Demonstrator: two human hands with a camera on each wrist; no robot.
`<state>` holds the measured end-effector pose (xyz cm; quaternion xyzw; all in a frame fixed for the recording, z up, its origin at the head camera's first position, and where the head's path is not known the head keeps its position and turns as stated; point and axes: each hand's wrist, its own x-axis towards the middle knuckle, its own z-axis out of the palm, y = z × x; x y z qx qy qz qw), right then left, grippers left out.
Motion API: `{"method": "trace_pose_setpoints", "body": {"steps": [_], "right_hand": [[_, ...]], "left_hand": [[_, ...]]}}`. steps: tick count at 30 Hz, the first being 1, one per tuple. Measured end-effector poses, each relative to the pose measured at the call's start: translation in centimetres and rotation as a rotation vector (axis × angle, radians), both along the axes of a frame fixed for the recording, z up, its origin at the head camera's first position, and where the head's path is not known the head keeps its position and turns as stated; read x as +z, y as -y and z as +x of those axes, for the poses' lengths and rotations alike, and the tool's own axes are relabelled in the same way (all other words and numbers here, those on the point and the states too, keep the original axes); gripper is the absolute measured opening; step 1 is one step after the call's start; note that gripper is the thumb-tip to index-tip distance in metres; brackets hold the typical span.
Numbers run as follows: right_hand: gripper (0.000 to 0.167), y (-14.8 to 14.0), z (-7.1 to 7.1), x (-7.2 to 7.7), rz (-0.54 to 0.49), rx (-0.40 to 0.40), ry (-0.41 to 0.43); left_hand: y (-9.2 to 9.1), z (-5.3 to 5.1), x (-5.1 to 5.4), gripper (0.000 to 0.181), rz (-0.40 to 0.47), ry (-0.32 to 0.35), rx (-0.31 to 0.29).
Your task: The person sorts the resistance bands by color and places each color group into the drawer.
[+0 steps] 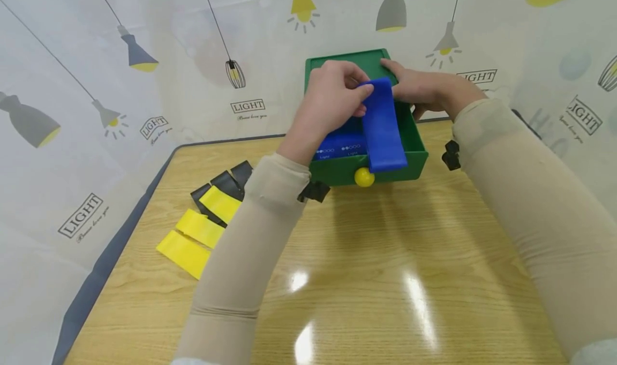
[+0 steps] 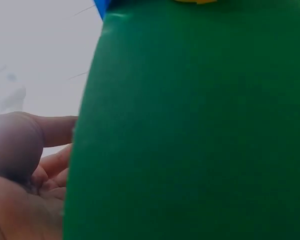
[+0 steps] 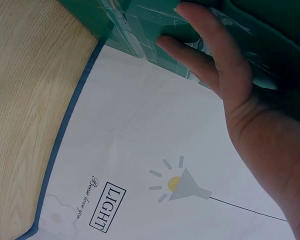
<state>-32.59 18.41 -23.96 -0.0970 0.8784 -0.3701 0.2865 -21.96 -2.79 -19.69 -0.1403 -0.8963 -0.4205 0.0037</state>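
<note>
A green box (image 1: 347, 59) stands at the back of the table with its drawer (image 1: 337, 173) pulled out; a yellow round knob (image 1: 364, 177) is on the drawer front. My left hand (image 1: 335, 94) pinches the upper end of a blue flat band (image 1: 385, 124), which hangs over the drawer's front edge. More blue band (image 1: 339, 144) with printed circles and "Light" lies inside the drawer. My right hand (image 1: 421, 89) rests on the box's right side, fingers extended. The right wrist view shows those fingers (image 3: 205, 65) against the green plastic. In the left wrist view, green plastic (image 2: 190, 125) hides much of the left hand.
Left of the box, several yellow bands (image 1: 185, 252) and black bands (image 1: 226, 185) lie on the wooden table (image 1: 366, 279), partly behind the left forearm. A white cloth (image 1: 193, 59) printed with lamps hangs close behind the box.
</note>
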Motion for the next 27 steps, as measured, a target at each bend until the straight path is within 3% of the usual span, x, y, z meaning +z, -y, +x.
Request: {"method": "trace_pose_setpoints", "body": {"steps": [11, 18, 27], "right_hand": [[0.108, 0.08, 0.04, 0.12, -0.010, -0.001, 0.008], [0.117, 0.12, 0.40, 0.10, -0.014, -0.019, -0.006], [0.120, 0.03, 0.49, 0.04, -0.016, -0.024, -0.016]], "left_hand": [[-0.24, -0.33, -0.21, 0.025, -0.050, 0.031, 0.054], [-0.10, -0.46, -0.55, 0.020, -0.098, 0.085, 0.008], [0.02, -0.72, -0.87, 0.017, -0.146, 0.063, -0.009]]}}
